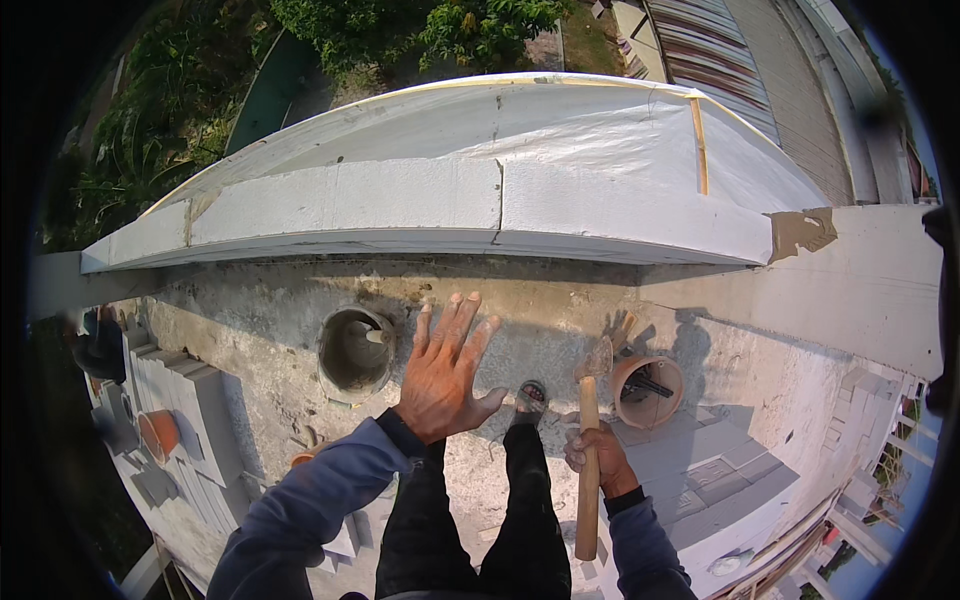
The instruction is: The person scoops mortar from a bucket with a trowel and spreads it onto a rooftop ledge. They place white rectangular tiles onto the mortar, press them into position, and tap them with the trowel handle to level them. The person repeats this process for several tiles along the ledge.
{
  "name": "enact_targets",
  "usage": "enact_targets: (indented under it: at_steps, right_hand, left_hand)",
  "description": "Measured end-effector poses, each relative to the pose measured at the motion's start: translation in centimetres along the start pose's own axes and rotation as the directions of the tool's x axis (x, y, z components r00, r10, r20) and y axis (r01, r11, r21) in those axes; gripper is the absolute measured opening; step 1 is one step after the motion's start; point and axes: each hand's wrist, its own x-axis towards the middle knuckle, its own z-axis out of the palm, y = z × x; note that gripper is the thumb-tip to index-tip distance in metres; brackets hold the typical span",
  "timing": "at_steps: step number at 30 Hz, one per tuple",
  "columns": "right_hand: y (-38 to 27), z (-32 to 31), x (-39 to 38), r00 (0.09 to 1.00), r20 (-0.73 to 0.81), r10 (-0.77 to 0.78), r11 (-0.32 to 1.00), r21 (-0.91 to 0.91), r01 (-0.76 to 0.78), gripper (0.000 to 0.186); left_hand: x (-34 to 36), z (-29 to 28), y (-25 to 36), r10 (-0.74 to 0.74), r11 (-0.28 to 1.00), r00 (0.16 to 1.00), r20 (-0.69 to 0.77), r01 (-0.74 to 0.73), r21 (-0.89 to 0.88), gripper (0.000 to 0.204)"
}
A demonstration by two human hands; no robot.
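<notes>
My left hand [447, 376] is held out with its dusty fingers spread, palm down and empty, just right of a round bucket [328, 352] crusted with grey mortar. In my closed right hand [603, 455] is a wooden-handled tool [587, 500]. Its handle runs lengthwise, and its dusty head points away from me; the exact kind of head is hard to make out. Beyond both hands lies a low wall of white blocks [350, 205]. An orange-brown bucket [672, 408] with dark tools inside stands right of the tool's head.
Grey-white blocks are stacked at left [190, 410] and lower right [700, 480]. Another orange bucket [158, 436] rests by the left stack. A concrete beam [860, 290] meets the wall at right, with brown mortar [800, 235] on the joint. White sheeting [600, 140] lies beyond the wall.
</notes>
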Motion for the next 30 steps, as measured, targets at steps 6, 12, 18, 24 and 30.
enact_targets:
  at_steps: [6, 12, 18, 24, 30]
  right_hand:
    - [-1.9, 9.2, 0.7, 0.92, -0.083, -0.382, 0.845, -0.434, 0.312, 0.027]
    - [-5.7, 13.1, 4.9, 0.727, 0.009, -0.687, 0.405, -0.826, 0.393, 0.03]
    - [-12.2, 14.7, 7.9, 0.623, 0.068, -0.779, 0.207, -0.911, 0.358, 0.033]
    - [-14.2, 16.1, 8.3, 0.262, 0.358, -0.896, -0.207, -0.859, 0.468, 0.035]
    - [-13.2, 15.5, 11.1, 0.617, 0.243, -0.748, -0.254, -0.965, 0.072, 0.037]
  left_hand:
    - [19.8, -0.8, -6.9, 0.045, 0.927, 0.982, 0.185, -0.11, 0.358, 0.117]
    - [21.9, -0.3, -7.7, -0.012, 0.877, 0.961, 0.275, -0.122, 0.465, 0.117]
    - [21.5, 1.2, -8.8, 0.113, 0.872, 0.977, 0.183, -0.186, 0.454, 0.11]
    - [21.4, 1.9, -9.1, 0.127, 0.867, 0.982, 0.137, -0.177, 0.466, 0.115]
    - [21.5, 1.9, -9.3, 0.194, 0.886, 0.976, 0.097, -0.217, 0.411, 0.112]
